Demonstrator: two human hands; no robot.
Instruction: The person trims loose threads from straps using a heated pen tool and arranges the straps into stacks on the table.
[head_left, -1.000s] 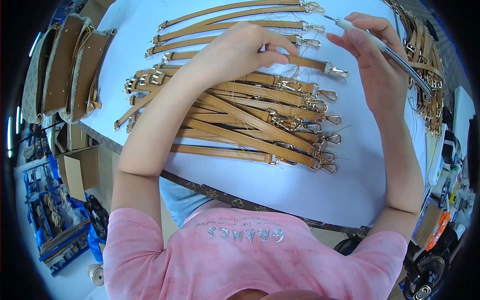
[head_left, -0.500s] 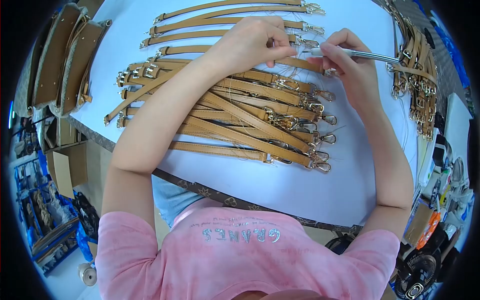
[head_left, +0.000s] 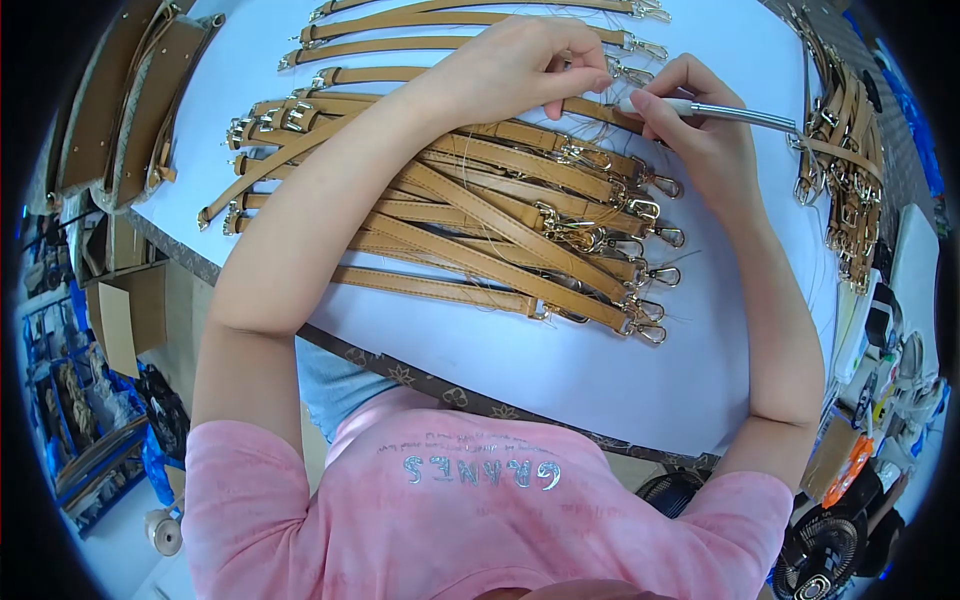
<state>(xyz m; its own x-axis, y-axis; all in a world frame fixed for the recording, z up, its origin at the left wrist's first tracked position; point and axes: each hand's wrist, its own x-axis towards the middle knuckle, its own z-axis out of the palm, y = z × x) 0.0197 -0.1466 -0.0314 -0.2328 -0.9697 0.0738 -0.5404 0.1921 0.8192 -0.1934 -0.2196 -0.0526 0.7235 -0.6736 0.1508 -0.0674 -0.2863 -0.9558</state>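
My right hand [head_left: 705, 125] grips a pen-shaped tool [head_left: 745, 116] with a white front part and a shiny silver handle. Its tip points left, towards my left hand. My left hand [head_left: 540, 65] is closed in a pinch above a tan strap [head_left: 590, 108]; what its fingers hold is too small to make out. Fine loose threads show around the fingertips. The end of that strap lies under my right fingers. Below both hands is a pile of tan stitched straps [head_left: 480, 225] with metal buckles at the left and snap hooks [head_left: 665, 275] at the right.
More tan straps [head_left: 400, 46] lie in rows at the back of the white table [head_left: 480, 365]. A bundle of straps [head_left: 845, 160] hangs over the right edge. Tan bag pieces [head_left: 105, 110] stand at the left, above a cardboard box [head_left: 135, 320]. A black fan [head_left: 830, 550] is at the lower right.
The view has shifted slightly. My left fingertips have moved a little up and right, and the tool's tip now sits closer to the strap end.
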